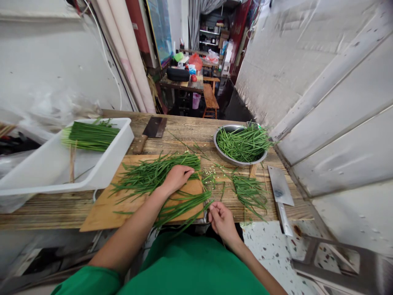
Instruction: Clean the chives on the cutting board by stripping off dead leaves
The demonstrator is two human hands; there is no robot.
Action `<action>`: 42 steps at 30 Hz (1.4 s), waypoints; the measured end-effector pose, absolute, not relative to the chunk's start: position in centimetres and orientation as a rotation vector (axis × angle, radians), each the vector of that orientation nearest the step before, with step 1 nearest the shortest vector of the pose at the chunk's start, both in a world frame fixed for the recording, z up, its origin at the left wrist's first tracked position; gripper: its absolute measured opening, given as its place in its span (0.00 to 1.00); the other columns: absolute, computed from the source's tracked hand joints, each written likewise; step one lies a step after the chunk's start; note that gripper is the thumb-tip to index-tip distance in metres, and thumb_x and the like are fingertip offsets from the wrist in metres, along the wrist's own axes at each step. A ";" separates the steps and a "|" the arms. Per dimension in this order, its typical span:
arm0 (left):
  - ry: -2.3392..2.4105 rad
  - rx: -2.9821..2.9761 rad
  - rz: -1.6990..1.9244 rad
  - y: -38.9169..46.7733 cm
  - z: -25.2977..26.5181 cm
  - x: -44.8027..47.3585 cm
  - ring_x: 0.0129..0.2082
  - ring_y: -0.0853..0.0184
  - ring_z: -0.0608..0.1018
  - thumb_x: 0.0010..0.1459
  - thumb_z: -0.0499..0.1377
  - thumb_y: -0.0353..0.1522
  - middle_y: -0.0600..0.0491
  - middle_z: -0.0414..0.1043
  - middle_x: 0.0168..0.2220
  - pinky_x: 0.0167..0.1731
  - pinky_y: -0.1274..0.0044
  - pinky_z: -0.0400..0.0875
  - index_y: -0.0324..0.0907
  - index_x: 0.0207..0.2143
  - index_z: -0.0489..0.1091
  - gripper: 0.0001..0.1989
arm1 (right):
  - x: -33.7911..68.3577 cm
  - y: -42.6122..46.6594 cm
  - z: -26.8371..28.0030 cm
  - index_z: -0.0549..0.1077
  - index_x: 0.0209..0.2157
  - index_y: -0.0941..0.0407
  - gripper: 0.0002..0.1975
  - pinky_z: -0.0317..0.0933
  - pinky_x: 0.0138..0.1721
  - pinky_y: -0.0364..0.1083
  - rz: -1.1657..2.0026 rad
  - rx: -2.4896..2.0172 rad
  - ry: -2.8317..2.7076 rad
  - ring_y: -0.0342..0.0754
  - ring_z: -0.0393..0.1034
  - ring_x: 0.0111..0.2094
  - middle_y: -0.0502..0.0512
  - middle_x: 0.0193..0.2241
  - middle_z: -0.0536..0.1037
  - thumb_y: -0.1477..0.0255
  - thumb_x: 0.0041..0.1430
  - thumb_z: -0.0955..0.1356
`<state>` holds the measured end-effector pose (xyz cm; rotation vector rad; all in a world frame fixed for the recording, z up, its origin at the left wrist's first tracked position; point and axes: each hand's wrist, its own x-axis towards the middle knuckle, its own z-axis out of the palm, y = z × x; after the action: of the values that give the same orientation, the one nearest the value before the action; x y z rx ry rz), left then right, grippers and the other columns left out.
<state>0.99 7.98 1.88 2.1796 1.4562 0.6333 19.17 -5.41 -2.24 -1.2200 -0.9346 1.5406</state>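
My left hand rests over a heap of garlic chives on the wooden cutting board. Its fingers are pinched together at the stem ends of the heap. My right hand is at the board's right edge, fingers curled and closed beside the ends of a smaller bunch of chives. What lies between its fingertips is too small to make out. That bunch hangs partly over the table's front edge. Small pale cut bits are scattered right of the board.
A metal bowl full of chives stands at the back right, with a loose pile of chives before it. One cleaver overhangs the right front edge; another cleaver lies behind the board. A white tub holds bundled chives.
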 end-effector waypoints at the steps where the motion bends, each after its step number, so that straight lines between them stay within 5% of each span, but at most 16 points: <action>1: 1.461 2.177 0.641 7.9 1.9 1.0 0.39 0.64 0.76 0.55 0.51 0.36 0.51 0.75 0.38 0.41 0.75 0.67 0.41 0.38 0.74 0.15 | 19.2 -5.4 -2.2 0.61 0.26 0.56 0.18 0.39 0.07 0.34 1.536 -1.222 -0.937 0.32 0.45 0.07 0.39 0.12 0.62 0.54 0.50 0.65; 27: 1.436 1.972 0.713 8.0 1.1 1.4 0.33 0.65 0.76 0.53 0.52 0.36 0.52 0.77 0.33 0.34 0.77 0.68 0.40 0.31 0.75 0.13 | 19.1 -5.4 -2.1 0.61 0.26 0.56 0.18 0.38 0.07 0.34 1.527 -1.220 -0.953 0.32 0.45 0.07 0.39 0.12 0.62 0.55 0.51 0.65; 42: 1.365 2.123 0.757 7.6 1.5 1.4 0.34 0.66 0.75 0.53 0.54 0.32 0.50 0.76 0.33 0.39 0.76 0.67 0.39 0.33 0.75 0.11 | 19.1 -5.4 -2.5 0.61 0.25 0.56 0.18 0.38 0.07 0.34 1.536 -1.214 -0.949 0.33 0.45 0.06 0.39 0.11 0.62 0.55 0.51 0.65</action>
<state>1.39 7.59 1.55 2.1228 1.3646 0.7565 19.05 -5.39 -2.46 -1.2137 -0.9485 1.5361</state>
